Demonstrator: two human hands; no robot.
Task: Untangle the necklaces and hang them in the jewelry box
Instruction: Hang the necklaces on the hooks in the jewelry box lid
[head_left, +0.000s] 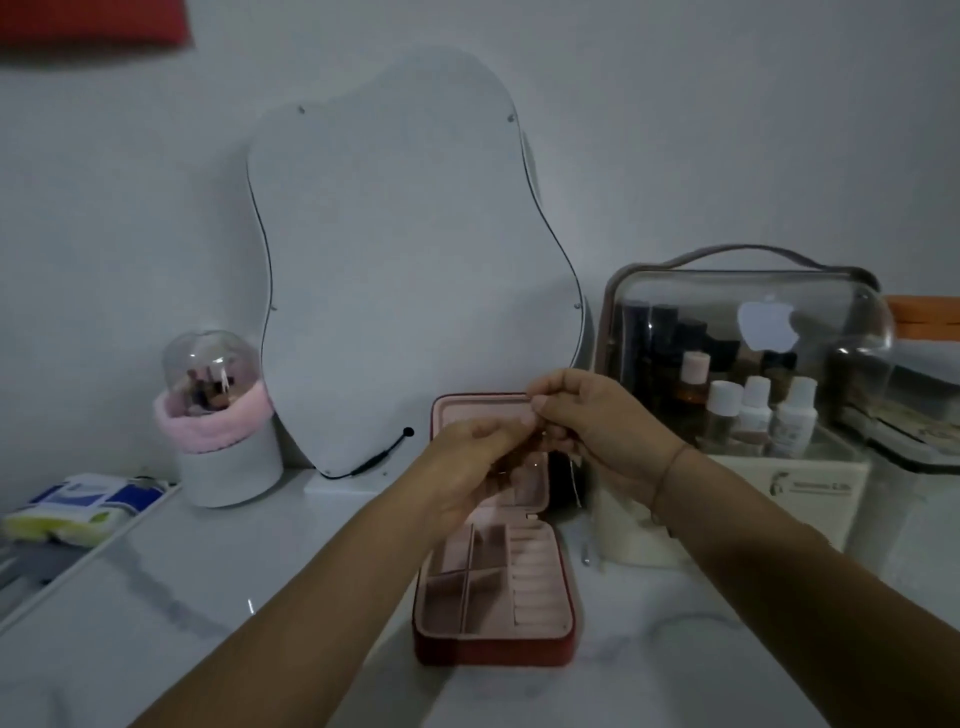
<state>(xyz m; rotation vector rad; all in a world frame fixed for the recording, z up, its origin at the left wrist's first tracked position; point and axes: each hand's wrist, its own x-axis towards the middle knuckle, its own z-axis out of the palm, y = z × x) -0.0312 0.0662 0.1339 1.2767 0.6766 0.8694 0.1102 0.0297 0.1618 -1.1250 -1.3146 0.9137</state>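
A small red jewelry box (493, 649) with a pink lining stands open on the white table, its lid upright. My left hand (467, 457) and my right hand (587, 415) meet in front of the lid, fingers pinched together. A thin chain (575, 480) hangs down below my right hand; it is faint and the rest of the necklace is hidden by my fingers. The box's lower tray shows divided compartments and ring rolls with nothing visible in them.
A wavy-edged mirror (405, 260) leans on the wall behind the box. A domed brush holder with a pink band (218, 415) stands at left, tissue packs (78, 506) at far left. A clear cosmetics case with bottles (748, 364) stands at right.
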